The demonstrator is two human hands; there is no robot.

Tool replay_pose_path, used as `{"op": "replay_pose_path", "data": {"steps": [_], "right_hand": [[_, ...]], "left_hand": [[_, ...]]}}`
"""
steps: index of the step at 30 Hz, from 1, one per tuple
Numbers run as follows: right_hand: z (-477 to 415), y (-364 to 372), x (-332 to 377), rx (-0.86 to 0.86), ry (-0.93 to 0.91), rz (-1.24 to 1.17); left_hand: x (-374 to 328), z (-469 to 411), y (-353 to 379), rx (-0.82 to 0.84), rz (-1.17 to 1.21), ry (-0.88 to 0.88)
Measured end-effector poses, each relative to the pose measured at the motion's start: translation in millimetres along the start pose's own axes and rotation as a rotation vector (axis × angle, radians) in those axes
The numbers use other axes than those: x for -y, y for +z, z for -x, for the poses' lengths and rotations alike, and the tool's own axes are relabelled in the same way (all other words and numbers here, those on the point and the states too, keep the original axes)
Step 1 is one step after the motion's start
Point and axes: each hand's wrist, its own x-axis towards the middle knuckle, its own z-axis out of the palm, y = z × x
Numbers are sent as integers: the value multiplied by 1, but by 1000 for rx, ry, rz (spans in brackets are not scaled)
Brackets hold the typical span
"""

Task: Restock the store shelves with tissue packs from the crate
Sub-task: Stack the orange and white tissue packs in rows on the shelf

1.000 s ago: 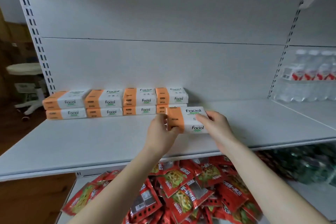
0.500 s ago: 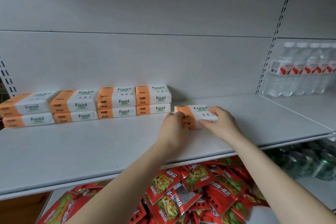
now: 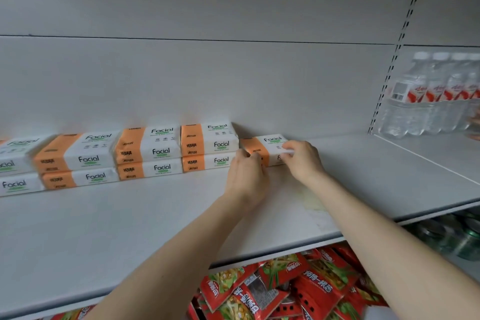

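An orange-and-white tissue pack (image 3: pixel 265 144) marked "Facial" lies on the white shelf (image 3: pixel 130 215), at the right end of a row of stacked tissue packs (image 3: pixel 161 149) against the back wall. My left hand (image 3: pixel 245 173) grips its orange left end. My right hand (image 3: pixel 302 160) holds its white right end, fingers curled over the top. The pack rests flat on the shelf, next to the last two-high stack (image 3: pixel 210 147). The crate is out of sight.
Water bottles (image 3: pixel 431 93) stand on the neighbouring shelf at the right, beyond a slotted upright (image 3: pixel 394 60). Red snack bags (image 3: pixel 280 286) fill the shelf below. Green cans (image 3: pixel 462 239) sit lower right.
Both hands carried the pack from near the shelf's front edge back toward the wall, setting it down beside the row. The view shifted right and closer.
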Motion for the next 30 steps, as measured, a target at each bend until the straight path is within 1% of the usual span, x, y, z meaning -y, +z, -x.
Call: {"op": "replay_pose_path", "data": {"steps": [3, 8, 13, 20, 23, 25, 27, 30], "right_hand": [[-8, 7, 5, 12, -1, -23], [-14, 17, 11, 40, 16, -45], [-12, 18, 10, 81, 22, -47], [-9, 19, 15, 133, 50, -23], [-4, 17, 20, 43, 62, -12], [5, 14, 31, -48, 71, -65], [19, 12, 48, -111, 59, -177], [49, 16, 81, -89, 18, -422]], "left_hand": [[1, -5, -1, 44, 6, 10], [1, -6, -4, 106, 48, -23], [1, -3, -4, 160, 42, -41], [1, 7, -15, 138, 46, -39], [3, 13, -22, 113, 62, -38], [4, 18, -29, 76, 94, -43], [7, 25, -38, 10, 148, -58], [16, 41, -56, -91, 241, -104]]}}
